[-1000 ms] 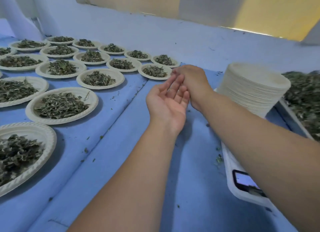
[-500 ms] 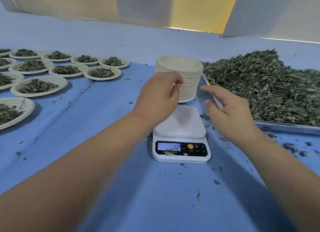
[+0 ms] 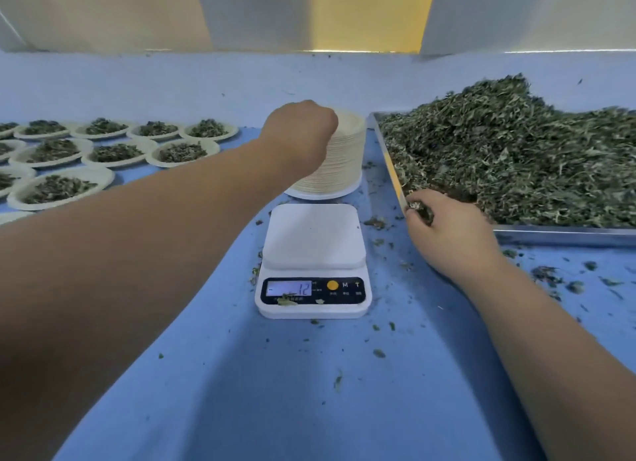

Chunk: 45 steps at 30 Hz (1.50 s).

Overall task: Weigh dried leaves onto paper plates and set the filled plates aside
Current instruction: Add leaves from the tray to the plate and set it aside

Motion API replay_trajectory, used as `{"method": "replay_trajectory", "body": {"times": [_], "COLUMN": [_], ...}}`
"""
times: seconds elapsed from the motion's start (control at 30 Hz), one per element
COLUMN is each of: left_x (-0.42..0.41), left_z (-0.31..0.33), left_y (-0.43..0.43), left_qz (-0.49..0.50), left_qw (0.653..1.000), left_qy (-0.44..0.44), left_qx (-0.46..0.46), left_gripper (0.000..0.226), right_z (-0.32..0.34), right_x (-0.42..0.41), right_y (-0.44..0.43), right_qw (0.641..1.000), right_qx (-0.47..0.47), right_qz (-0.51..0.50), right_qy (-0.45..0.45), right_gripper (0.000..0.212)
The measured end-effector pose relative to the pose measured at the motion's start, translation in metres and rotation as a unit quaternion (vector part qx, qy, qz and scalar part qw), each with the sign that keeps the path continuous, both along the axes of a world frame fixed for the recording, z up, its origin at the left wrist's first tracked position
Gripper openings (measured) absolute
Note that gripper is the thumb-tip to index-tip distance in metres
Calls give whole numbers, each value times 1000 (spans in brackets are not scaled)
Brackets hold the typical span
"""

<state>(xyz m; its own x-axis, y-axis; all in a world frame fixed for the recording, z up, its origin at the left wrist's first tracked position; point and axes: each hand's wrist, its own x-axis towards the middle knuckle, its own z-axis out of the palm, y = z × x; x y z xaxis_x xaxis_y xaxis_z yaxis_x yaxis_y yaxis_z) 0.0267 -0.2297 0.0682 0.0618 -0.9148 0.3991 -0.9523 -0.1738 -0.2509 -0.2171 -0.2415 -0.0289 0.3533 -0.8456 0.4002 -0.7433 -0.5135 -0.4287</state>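
A white digital scale [image 3: 313, 250] stands in the middle of the blue table with a bare platform. Behind it rises a tall stack of paper plates [image 3: 344, 161]. My left hand [image 3: 301, 130] is curled over the top left rim of that stack; its fingers are hidden behind the knuckles. To the right, a metal tray [image 3: 564, 235] holds a big heap of dried leaves [image 3: 516, 150]. My right hand [image 3: 447, 233] lies at the tray's near left corner and pinches a few dried leaves.
Several filled paper plates [image 3: 179, 152] lie in rows at the back left. Loose leaf crumbs [image 3: 550, 276] are scattered on the blue cloth around the scale and in front of the tray. A pale wall runs along the back.
My left hand rose from the stack's side to its top rim. My right hand moved right to the tray corner and closed on some leaves. The view shifted slightly.
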Motion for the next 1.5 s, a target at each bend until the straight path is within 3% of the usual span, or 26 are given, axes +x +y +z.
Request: {"method": "replay_trajectory", "body": {"times": [0.23, 0.6, 0.7, 0.83, 0.93, 1.03, 1.17, 1.3, 1.37, 1.5], "left_x": [2, 2, 3, 4, 9, 13, 15, 17, 17, 23], "left_z": [6, 6, 3, -1, -7, -16, -42, -69, -80, -97], "left_y": [3, 7, 8, 12, 13, 17, 35, 62, 77, 97], "left_qz": [-52, -93, -91, -42, -16, -20, -68, -112, -131, -140], "left_qw": [990, 994, 995, 994, 988, 954, 870, 799, 790, 805], "left_qy": [-118, -53, -19, 8, 67, 210, 370, 469, 477, 483], "left_qx": [51, -9, -46, -105, -142, -211, -318, -359, -362, -315], "left_gripper": [21, 74, 58, 19, 17, 28, 29, 36, 36, 37], "right_z": [0, -1, 0, -1, -2, -2, -2, -2, -2, -3], "right_x": [2, 2, 3, 4, 5, 5, 4, 4, 5, 5], "right_y": [3, 8, 10, 10, 10, 10, 9, 9, 9, 9], "right_qw": [1000, 999, 999, 999, 999, 999, 999, 999, 999, 999], "right_qx": [2, -13, -15, -21, -20, -18, -22, -29, -27, -30], "right_qz": [4, 17, 14, 10, 6, 1, -2, -4, -8, -7], "right_qy": [-18, 26, 31, 36, 39, 37, 33, 29, 32, 35], "right_gripper": [31, 35, 35, 34, 35, 36, 38, 40, 41, 39]}}
